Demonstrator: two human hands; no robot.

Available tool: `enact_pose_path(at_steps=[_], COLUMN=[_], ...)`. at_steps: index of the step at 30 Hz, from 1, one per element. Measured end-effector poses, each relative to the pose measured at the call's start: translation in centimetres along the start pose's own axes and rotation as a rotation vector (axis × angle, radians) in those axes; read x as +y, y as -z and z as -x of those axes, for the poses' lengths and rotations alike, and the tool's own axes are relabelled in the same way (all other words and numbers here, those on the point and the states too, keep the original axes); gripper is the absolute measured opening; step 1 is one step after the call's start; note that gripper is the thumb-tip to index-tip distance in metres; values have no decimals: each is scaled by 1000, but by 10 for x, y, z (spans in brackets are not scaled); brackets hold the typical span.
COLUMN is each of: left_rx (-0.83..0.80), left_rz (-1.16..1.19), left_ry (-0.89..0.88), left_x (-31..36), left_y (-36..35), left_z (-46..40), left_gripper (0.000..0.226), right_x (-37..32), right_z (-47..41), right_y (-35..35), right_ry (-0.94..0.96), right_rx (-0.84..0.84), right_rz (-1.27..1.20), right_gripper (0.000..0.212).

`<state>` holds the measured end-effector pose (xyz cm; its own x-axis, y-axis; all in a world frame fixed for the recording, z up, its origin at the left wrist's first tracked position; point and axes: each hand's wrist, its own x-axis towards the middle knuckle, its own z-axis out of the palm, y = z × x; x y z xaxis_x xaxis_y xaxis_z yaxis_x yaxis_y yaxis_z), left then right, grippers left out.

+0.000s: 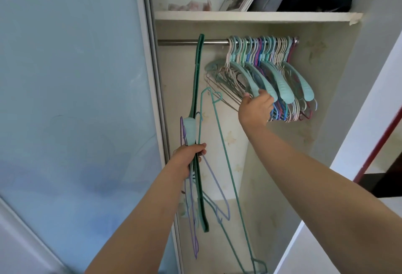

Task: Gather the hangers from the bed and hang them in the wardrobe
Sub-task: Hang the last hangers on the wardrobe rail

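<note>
Your left hand (pixel 191 158) grips a bundle of green, teal and purple hangers (pixel 196 125) upright, hooks clear for transfer. Your right hand (pixel 256 105) grasps the teal plastic hangers (pixel 280 71) crowding the right end of the steel wardrobe rail (pixel 191 42), probably making room.

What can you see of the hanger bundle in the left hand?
The bundle is a loose handful of mixed hangers held roughly upright in front of the open wardrobe, below the rail. It holds a dark green plastic hanger reaching up to rail height, a pale teal broad-shouldered one, thin purple wire ones and a teal wire one dangling low. The left hand has its grip around the middle. None is hooked on yet.
</note>
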<state>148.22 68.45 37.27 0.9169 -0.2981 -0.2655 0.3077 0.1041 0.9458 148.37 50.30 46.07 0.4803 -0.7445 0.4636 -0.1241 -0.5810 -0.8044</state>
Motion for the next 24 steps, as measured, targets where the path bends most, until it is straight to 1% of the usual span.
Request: enact_pose_path(at_steps=[1, 2, 4, 6, 7, 8, 10, 12, 13, 16, 17, 19, 21, 24], left_rx=[-7, -18, -49, -80, -98, -122, -180, -257, -302, -413, -434, -449, -455, -393], left_rz=[0, 0, -25, -51, -55, -54, -49, -41, -31, 42, 66, 111, 136, 146], left_ry=[10, 25, 61, 84, 94, 109, 160, 215, 236, 286, 298, 331, 382, 435], left_x=[-2, -4, -9, -15, -18, -20, -25, -31, -35, -45, -49, -54, -56, -58], left_y=[-1, -2, -4, -6, -7, -8, -9, -8, -6, 1, 3, 5, 6, 2], left_z=[1, 2, 5, 8, 9, 12, 17, 20, 20, 21, 22, 23, 23, 22], left_gripper=[11, 9, 6, 6, 7, 8, 7, 3, 5, 20, 20, 13, 11, 10], right_x=[1, -1, -8, -15, -17, -18, -17, -13, -11, -2, 2, 8, 10, 8], right_z=[8, 16, 30, 36, 37, 38, 36, 35, 34, 34, 34, 36, 40, 45], right_y=[6, 11, 19, 25, 27, 31, 38, 44, 46, 51, 54, 60, 66, 76], right_ry=[106, 208, 314, 374, 405, 430, 440, 430, 423, 404, 397, 399, 421, 443], right_rx=[21, -35, -308, -562, -640, -684, -686, -656, -660, -707, -716, -702, -668, -669], right_rz=[-27, -91, -167, -49, 42, 123, 251, 306, 286, 143, 100, 45, 18, -52], right_gripper=[44, 43, 46, 56, 58, 56, 45, 32, 30, 32, 32, 31, 31, 30])
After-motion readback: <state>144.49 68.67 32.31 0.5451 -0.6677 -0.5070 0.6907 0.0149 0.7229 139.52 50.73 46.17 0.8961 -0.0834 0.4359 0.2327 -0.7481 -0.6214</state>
